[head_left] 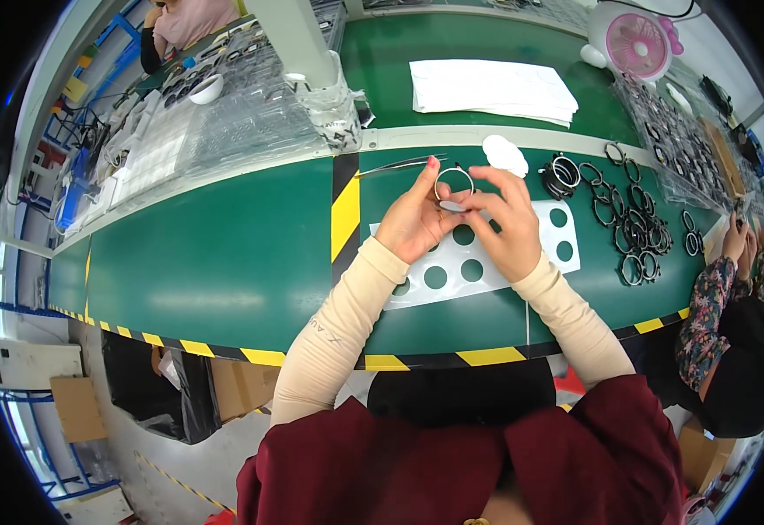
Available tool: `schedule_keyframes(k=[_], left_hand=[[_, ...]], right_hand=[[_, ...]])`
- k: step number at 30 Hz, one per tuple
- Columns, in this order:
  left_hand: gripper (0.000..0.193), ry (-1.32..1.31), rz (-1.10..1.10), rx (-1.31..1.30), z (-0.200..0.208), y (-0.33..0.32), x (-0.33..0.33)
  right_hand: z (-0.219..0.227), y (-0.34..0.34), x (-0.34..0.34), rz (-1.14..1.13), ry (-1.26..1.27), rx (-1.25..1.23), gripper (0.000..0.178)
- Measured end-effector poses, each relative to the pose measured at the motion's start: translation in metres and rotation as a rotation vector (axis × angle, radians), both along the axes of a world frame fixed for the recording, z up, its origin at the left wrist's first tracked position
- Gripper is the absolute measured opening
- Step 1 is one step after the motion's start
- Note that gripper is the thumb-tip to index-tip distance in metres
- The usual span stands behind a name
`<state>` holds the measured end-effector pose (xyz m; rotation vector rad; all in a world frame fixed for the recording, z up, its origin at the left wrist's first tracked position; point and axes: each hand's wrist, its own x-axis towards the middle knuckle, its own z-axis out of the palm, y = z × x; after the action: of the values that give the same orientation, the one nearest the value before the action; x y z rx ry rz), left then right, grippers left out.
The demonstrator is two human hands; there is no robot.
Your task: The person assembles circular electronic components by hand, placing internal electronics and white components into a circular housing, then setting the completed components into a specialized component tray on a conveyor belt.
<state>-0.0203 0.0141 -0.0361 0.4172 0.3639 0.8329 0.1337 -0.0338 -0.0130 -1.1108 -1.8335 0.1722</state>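
My left hand point(414, 218) grips a thin ring point(454, 172), held up above the green bench. Between the fingers of my right hand point(503, 223) is a small pale disc point(452, 206), at the ring's lower edge; I cannot tell if the two touch. Under both hands lies a white sheet with round holes point(498, 278). Tweezers point(402, 164) rest just beyond my left fingertips. White round discs point(504, 156) lie beyond my right hand. Farther right are a stack of black rings point(561, 178) and a loose heap of black rings point(636, 229).
A stack of white paper point(491, 89) lies behind the bench's rail point(478, 136). A wrapped post point(329, 114) rises at back left. A pink and white fan point(637, 46) stands at back right, near trays of parts point(675, 144). Another person's hands point(739, 241) work at far right.
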Motion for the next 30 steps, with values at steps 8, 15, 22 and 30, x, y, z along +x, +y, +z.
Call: schedule_keyframes(k=[8,15,22,30], left_hand=[[0.039,0.053,0.024,-0.1,0.009,-0.003,0.0],[0.044,-0.085,-0.029,-0.072,0.009,0.004,-0.009],[0.046,-0.104,-0.138,-0.02,0.012,0.003,-0.008],[0.047,-0.102,-0.107,-0.032,0.011,0.0,-0.007]], right_hand=[[0.016,-0.005,-0.005,0.128,-0.11,0.176,0.017],[0.054,0.036,0.014,-0.164,-0.163,0.366,0.011],[-0.002,0.09,0.049,-0.319,-0.78,0.141,0.007],[0.01,0.08,0.035,-0.439,-0.688,0.07,0.038]])
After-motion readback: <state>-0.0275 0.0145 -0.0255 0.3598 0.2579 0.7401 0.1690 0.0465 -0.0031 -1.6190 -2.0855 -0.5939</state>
